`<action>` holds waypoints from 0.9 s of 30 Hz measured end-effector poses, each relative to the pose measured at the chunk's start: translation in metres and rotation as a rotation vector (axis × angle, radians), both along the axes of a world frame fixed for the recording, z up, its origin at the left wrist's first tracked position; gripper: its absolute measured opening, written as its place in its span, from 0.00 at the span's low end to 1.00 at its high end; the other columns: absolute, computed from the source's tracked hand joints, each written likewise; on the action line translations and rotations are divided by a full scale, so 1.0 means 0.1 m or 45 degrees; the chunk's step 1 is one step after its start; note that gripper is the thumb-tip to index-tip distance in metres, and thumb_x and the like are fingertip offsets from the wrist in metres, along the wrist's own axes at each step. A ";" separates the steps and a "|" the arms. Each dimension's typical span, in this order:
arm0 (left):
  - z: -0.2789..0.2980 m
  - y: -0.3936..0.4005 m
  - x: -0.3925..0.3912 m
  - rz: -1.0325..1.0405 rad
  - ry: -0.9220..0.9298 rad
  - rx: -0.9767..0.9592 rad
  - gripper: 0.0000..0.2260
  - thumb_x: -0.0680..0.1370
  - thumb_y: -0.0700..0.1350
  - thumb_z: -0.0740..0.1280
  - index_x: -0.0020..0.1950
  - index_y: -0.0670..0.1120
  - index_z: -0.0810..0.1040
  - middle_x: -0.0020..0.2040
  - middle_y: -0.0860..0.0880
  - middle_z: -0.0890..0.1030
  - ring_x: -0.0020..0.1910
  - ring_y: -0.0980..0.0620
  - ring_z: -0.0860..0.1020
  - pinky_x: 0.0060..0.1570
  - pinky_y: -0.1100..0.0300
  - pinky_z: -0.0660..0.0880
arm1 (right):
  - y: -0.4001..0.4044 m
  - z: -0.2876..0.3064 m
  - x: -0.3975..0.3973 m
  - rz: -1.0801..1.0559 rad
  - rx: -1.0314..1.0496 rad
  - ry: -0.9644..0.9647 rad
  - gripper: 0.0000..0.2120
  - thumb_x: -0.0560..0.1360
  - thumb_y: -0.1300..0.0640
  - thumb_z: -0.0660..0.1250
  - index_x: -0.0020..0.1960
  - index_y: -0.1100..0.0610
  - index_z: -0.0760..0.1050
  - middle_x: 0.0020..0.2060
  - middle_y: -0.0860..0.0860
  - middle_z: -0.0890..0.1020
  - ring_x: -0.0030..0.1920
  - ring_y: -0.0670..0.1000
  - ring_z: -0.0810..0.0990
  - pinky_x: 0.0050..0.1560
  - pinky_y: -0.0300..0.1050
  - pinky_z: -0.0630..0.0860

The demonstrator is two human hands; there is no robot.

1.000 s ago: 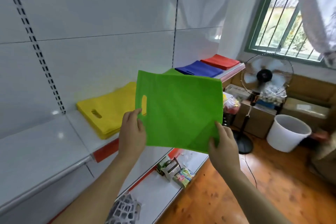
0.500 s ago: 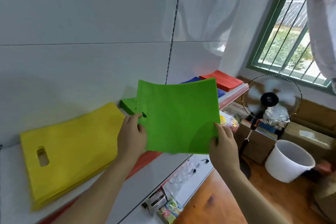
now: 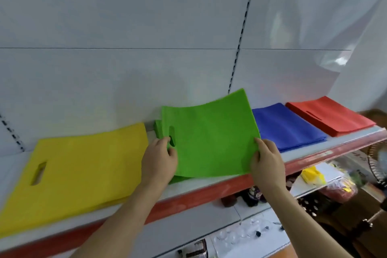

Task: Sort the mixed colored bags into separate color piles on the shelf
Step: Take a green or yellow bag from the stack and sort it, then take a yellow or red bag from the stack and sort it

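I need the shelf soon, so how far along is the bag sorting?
Four piles already lie on the shelf: yellow pile, green pile, blue pile, red pile. In hand: the left hand and right hand hold a green bag over the green pile. No unsorted bags are in view, so what is left is unclear.

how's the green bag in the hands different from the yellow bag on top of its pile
The green bag is held at both sides, by the left hand and the right hand; the yellow bag is untouched. The green bag curves, its far edge lifted off the shelf; the yellow bag lies flat. The green bag's handle slot is partly covered by fingers; the yellow bag's slot shows fully. Both are flat, plain-coloured bags with a cut-out handle.
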State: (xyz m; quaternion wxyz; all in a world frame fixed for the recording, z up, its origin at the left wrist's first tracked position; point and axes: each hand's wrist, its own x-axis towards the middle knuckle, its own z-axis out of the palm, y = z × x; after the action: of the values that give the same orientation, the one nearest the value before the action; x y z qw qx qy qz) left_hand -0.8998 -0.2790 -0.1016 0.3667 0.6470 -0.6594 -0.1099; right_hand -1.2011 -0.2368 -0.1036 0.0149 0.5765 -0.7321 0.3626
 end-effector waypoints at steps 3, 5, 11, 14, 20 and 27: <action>-0.03 0.02 -0.15 0.141 -0.112 0.067 0.19 0.83 0.45 0.64 0.73 0.44 0.77 0.67 0.47 0.79 0.61 0.47 0.80 0.57 0.50 0.79 | -0.27 -0.04 -0.16 0.126 0.086 0.019 0.23 0.81 0.65 0.62 0.75 0.60 0.74 0.68 0.52 0.76 0.66 0.57 0.75 0.64 0.58 0.78; -0.07 0.05 -0.22 0.206 -0.207 0.112 0.19 0.82 0.46 0.65 0.73 0.44 0.77 0.67 0.47 0.79 0.62 0.46 0.79 0.59 0.50 0.78 | -0.39 -0.09 -0.22 0.200 0.137 0.064 0.23 0.81 0.65 0.62 0.75 0.61 0.73 0.69 0.54 0.76 0.68 0.58 0.74 0.67 0.59 0.76; -0.12 0.03 -0.30 0.307 -0.441 0.229 0.18 0.82 0.47 0.64 0.70 0.43 0.77 0.63 0.45 0.80 0.60 0.44 0.77 0.59 0.51 0.77 | -0.60 -0.18 -0.28 0.283 0.289 0.156 0.21 0.81 0.60 0.64 0.72 0.62 0.75 0.70 0.56 0.76 0.69 0.61 0.73 0.66 0.59 0.76; -0.14 -0.02 -0.29 0.325 -0.498 0.265 0.16 0.82 0.46 0.64 0.68 0.43 0.77 0.60 0.45 0.80 0.57 0.44 0.78 0.54 0.51 0.76 | -0.63 -0.23 -0.29 0.289 0.299 0.141 0.16 0.81 0.59 0.65 0.67 0.63 0.78 0.68 0.57 0.78 0.66 0.61 0.75 0.64 0.57 0.76; -0.20 -0.08 -0.30 0.328 -0.526 0.326 0.16 0.83 0.49 0.60 0.67 0.43 0.78 0.58 0.45 0.81 0.56 0.45 0.78 0.54 0.51 0.77 | -0.69 -0.24 -0.30 0.297 0.418 0.216 0.18 0.83 0.50 0.62 0.66 0.61 0.77 0.76 0.56 0.71 0.73 0.60 0.70 0.71 0.57 0.72; -0.18 -0.08 -0.32 0.323 -0.577 0.392 0.22 0.83 0.57 0.59 0.70 0.45 0.76 0.59 0.45 0.82 0.58 0.43 0.78 0.55 0.50 0.77 | -0.71 -0.20 -0.28 0.368 0.520 0.408 0.34 0.80 0.31 0.56 0.72 0.57 0.73 0.79 0.55 0.66 0.74 0.59 0.68 0.70 0.57 0.74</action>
State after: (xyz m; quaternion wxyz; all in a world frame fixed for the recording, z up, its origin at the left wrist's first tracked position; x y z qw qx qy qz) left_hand -0.9318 -0.2874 -0.1196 0.1186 0.7802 -0.6140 -0.0148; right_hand -1.2293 -0.3075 -0.1240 -0.0377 0.7158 -0.6885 0.1106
